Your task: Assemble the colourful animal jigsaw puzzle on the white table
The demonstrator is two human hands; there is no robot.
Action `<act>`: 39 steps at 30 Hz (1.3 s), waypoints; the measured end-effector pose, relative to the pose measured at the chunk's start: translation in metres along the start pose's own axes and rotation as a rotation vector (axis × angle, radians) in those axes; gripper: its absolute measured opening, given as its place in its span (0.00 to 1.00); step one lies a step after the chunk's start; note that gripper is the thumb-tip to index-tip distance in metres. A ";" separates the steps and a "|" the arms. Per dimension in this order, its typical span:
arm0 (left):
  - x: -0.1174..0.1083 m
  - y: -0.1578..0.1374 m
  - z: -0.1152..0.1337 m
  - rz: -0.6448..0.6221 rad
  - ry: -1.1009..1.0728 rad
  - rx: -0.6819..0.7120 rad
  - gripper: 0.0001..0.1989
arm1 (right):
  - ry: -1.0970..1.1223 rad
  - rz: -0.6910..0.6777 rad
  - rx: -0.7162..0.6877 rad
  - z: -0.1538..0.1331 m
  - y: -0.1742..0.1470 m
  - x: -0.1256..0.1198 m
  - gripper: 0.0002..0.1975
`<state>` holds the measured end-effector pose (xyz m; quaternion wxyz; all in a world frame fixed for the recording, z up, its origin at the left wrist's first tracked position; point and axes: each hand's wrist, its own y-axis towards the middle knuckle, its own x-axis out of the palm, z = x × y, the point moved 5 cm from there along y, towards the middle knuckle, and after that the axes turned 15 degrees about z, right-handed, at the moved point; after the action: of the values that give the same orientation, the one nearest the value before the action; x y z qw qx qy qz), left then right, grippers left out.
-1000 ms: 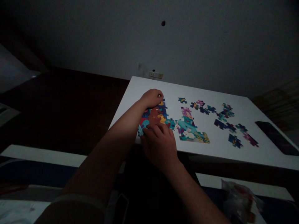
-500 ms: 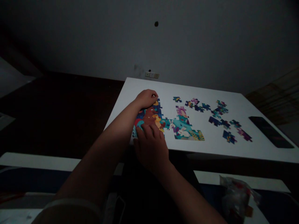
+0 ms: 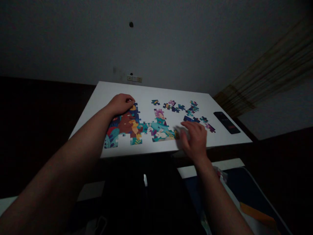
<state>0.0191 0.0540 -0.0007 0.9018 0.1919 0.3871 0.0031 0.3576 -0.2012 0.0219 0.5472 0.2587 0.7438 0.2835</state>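
Left hand (image 3: pixel 121 103) curls along the 10 o'clock edge of a part-built jigsaw (image 3: pixel 135 126), its grip impossible to tell; the right hand (image 3: pixel 193 134), blurred, has thumb parted wide from fingers beside the 3 o'clock end. Long axis running roughly nine to three, the jigsaw lies toward 8 o'clock on a white table (image 3: pixel 143 93), its bear and rabbits upright, heads toward 12. Loose pieces (image 3: pixel 181 107) scatter toward 2 o'clock, a dark phone (image 3: pixel 227 122) at three. Beyond, a dim wall (image 3: pixel 195 42) bears sockets (image 3: pixel 134 78) at 11 o'clock.
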 end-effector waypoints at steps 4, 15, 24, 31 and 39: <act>-0.004 0.000 0.002 0.011 0.009 -0.017 0.14 | -0.131 0.051 0.252 0.105 0.010 -0.027 0.19; -0.005 -0.001 -0.005 -0.003 -0.011 -0.055 0.16 | -0.023 -0.184 0.052 0.134 0.006 -0.005 0.15; -0.005 -0.004 -0.001 -0.015 0.017 -0.034 0.18 | 0.025 -0.138 0.069 0.154 -0.001 0.004 0.09; -0.002 -0.002 -0.006 -0.002 -0.014 -0.017 0.20 | 0.103 -0.131 0.096 0.171 -0.004 0.013 0.19; -0.002 -0.003 -0.008 0.008 -0.042 -0.033 0.18 | 0.079 -0.125 0.109 0.175 -0.006 0.014 0.24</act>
<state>0.0115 0.0537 -0.0053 0.9127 0.1787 0.3674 0.0088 0.5216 -0.1714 -0.0335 0.5191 0.2297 0.7939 0.2180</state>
